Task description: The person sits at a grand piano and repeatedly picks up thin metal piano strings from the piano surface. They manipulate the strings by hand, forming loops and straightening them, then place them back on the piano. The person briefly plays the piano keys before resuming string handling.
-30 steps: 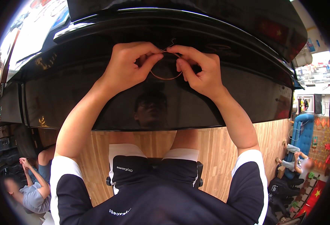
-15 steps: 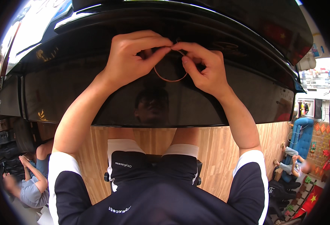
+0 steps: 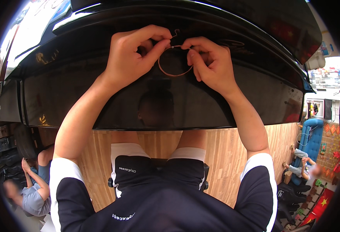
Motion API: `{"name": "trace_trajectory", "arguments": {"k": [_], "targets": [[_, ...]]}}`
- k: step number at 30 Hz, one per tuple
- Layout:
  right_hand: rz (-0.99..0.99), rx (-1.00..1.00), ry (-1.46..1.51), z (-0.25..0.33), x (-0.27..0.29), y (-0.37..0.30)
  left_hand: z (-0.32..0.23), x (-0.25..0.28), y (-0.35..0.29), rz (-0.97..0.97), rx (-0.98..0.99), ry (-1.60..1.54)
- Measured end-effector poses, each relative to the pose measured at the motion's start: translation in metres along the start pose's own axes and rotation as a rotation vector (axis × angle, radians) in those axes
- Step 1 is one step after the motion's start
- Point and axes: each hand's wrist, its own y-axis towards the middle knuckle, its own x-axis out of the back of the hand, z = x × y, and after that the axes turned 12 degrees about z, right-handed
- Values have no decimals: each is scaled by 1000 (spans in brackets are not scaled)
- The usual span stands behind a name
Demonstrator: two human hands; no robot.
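Note:
A thin copper-coloured string (image 3: 172,75), wound into a round coil, hangs between my two hands above a glossy black surface. My left hand (image 3: 133,50) pinches the coil's upper left between thumb and forefinger. A short bent end of the string sticks up past those fingertips, and a tiny ring (image 3: 172,46) shows at the top of the coil. My right hand (image 3: 211,63) has its fingers curled on the coil's upper right side, thumb against the fingers.
The black surface, which looks like a closed piano (image 3: 139,104), spans the view in front of me. Another faint thin loop (image 3: 235,42) shows on it, right of my hand. One person (image 3: 36,193) sits at far left, another (image 3: 304,164) at far right near a blue sofa (image 3: 309,135).
My fingertips were together at the top of the coil; they have since drawn apart. The coil has risen slightly, and a bent string end now shows beside my left fingertips.

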Motion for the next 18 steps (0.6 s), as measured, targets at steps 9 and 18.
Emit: {"name": "trace_trajectory", "arguments": {"k": [9, 18], "targets": [[33, 6, -12, 4, 2, 0, 4, 2, -1, 75, -23, 52], [-78, 85, -121, 3, 3, 0, 0, 10, -1, 423, 206, -248]]}}
